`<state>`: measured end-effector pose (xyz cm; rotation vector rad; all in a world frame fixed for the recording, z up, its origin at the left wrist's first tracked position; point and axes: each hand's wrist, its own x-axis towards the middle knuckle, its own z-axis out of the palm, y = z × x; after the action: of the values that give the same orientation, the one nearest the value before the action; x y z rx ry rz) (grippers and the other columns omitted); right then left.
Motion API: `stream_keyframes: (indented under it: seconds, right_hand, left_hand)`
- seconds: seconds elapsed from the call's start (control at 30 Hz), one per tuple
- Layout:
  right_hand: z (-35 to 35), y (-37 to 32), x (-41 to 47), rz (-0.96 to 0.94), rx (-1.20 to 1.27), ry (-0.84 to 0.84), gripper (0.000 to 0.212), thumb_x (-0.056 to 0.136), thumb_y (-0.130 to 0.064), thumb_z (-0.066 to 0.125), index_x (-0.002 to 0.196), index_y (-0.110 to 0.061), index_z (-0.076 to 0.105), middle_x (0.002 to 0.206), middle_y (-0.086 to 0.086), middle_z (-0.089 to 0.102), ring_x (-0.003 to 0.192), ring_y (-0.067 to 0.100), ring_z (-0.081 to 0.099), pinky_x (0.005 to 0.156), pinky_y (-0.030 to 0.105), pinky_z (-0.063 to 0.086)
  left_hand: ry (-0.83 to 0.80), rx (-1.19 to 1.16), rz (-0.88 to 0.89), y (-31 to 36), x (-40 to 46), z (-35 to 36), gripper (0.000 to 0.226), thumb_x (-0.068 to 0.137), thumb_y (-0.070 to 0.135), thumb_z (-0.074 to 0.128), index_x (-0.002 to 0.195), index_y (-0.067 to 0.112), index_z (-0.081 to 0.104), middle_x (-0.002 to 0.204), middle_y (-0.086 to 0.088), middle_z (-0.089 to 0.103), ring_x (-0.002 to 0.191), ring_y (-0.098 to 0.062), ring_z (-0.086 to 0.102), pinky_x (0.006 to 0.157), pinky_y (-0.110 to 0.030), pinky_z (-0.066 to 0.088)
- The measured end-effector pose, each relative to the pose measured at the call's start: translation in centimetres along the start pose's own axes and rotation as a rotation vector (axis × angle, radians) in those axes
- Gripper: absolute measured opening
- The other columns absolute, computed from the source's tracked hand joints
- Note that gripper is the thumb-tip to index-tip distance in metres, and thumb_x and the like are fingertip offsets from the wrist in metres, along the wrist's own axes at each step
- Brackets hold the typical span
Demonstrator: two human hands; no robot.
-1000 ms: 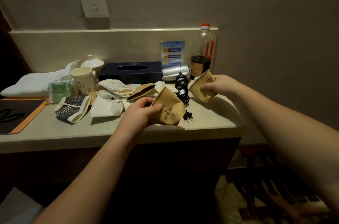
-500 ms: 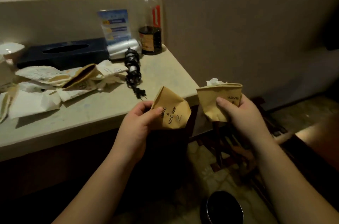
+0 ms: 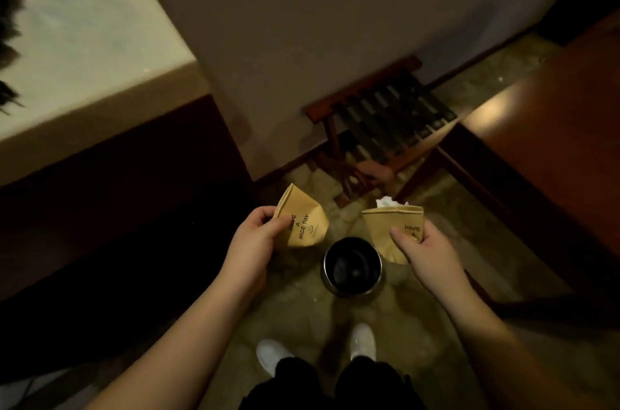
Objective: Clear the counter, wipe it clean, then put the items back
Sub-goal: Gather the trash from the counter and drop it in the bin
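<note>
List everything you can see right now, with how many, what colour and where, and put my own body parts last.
paper cups: two, tan, crushed, one in each hand above the floor; white tissue pokes from the right one
bin: one, dark with metal rim, on the floor between the cups
counter: one, pale top, upper left
luggage rack: one, dark wood, against the wall
wooden surface: one, reddish brown, right
left hand: grips the left cup
right hand: grips the right cup
shoes: two, white, bottom centre

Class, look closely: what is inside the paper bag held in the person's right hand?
White crumpled paper pokes out of the open top of the paper bag in the right hand. Anything deeper is hidden by the bag's walls.
</note>
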<state>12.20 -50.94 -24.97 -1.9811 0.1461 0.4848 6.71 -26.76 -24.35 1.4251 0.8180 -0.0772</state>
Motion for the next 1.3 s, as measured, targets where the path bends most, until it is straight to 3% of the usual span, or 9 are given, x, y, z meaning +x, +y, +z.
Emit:
stream_keyframes:
  seconds: [0.2,0.3,0.4,0.57,0.77,0.9,1.03,1.17,1.3]
  right_hand:
    - [-0.9,11.5,3.8,0.215,-0.042,-0.094,0.017,0.093,-0.025,0.060,0.110,-0.025,0.060,0.092,-0.013,0.064,0.084,0.001,0.058,0.067,0.016,0.043]
    - [-0.2,17.0,5.9,0.296,-0.100,-0.138,0.015,0.092,-0.023,0.062,0.106,-0.018,0.063,0.095,0.001,0.069,0.088,0.016,0.064,0.075,0.028,0.049]
    - [1.2,22.0,8.6,0.366,-0.177,-0.205,0.022,0.091,-0.026,0.060,0.110,-0.014,0.062,0.096,0.002,0.067,0.086,0.015,0.063,0.071,0.026,0.047]
    - [4.2,29.6,13.6,0.451,-0.319,-0.277,0.018,0.092,-0.029,0.055,0.102,-0.015,0.060,0.084,0.000,0.064,0.067,0.007,0.058,0.054,0.021,0.039]
    - [8.8,38.0,19.3,0.501,-0.390,-0.305,0.033,0.094,-0.031,0.052,0.123,-0.017,0.048,0.094,0.001,0.054,0.076,0.014,0.053,0.068,0.030,0.043]
    - [12.0,42.3,23.2,0.444,-0.494,-0.314,0.040,0.094,-0.032,0.051,0.129,-0.013,0.046,0.102,0.007,0.059,0.089,0.022,0.060,0.080,0.036,0.051]
    - [14.7,45.3,26.1,0.306,-0.661,-0.306,0.038,0.095,-0.032,0.049,0.128,-0.012,0.049,0.106,0.013,0.065,0.084,0.023,0.060,0.068,0.030,0.044]
    - [16.9,47.8,27.7,0.135,-0.826,-0.277,0.040,0.095,-0.036,0.048,0.127,-0.013,0.049,0.112,0.013,0.065,0.101,0.030,0.061,0.072,0.032,0.043]
    - [17.7,48.4,28.2,0.088,-0.878,-0.279,0.033,0.091,-0.032,0.054,0.120,-0.016,0.051,0.116,0.010,0.061,0.103,0.029,0.059,0.074,0.035,0.049]
  left_hand:
    - [0.062,0.094,-0.198,-9.2,3.6,5.8,0.005,0.091,0.018,0.060,0.094,0.016,0.064,0.097,-0.004,0.069,0.092,-0.021,0.066,0.078,-0.037,0.053]
    - [0.083,0.120,-0.337,-14.2,5.8,8.1,0.005,0.089,0.018,0.062,0.093,0.015,0.062,0.102,-0.011,0.068,0.097,-0.028,0.065,0.086,-0.047,0.052]
    - [0.080,0.147,-0.440,-19.0,8.5,10.4,0.006,0.090,0.017,0.061,0.094,0.014,0.061,0.104,-0.011,0.067,0.094,-0.026,0.064,0.079,-0.041,0.051]
    - [0.074,0.241,-0.516,-26.9,13.9,13.4,0.019,0.090,0.016,0.061,0.106,0.007,0.059,0.105,-0.012,0.066,0.096,-0.028,0.063,0.089,-0.045,0.051]
    - [0.063,0.302,-0.545,-35.7,20.7,15.7,0.015,0.087,0.016,0.066,0.097,0.011,0.056,0.087,-0.002,0.061,0.078,-0.017,0.058,0.075,-0.037,0.050]
    - [0.036,0.373,-0.552,-40.5,24.8,16.4,0.018,0.085,0.017,0.066,0.100,0.010,0.058,0.086,-0.004,0.060,0.076,-0.018,0.056,0.066,-0.030,0.045]
    - [0.011,0.430,-0.553,-44.3,28.5,16.9,0.021,0.084,0.017,0.068,0.101,0.010,0.057,0.082,-0.004,0.054,0.071,-0.017,0.050,0.059,-0.027,0.037]
    - [-0.001,0.418,-0.561,-46.5,30.9,17.2,0.025,0.082,0.020,0.073,0.099,0.012,0.057,0.089,-0.005,0.056,0.084,-0.022,0.053,0.072,-0.030,0.042]
    - [-0.018,0.349,-0.582,-47.0,31.7,17.1,0.021,0.083,0.014,0.070,0.096,0.016,0.053,0.086,-0.001,0.056,0.074,-0.014,0.052,0.070,-0.029,0.044]
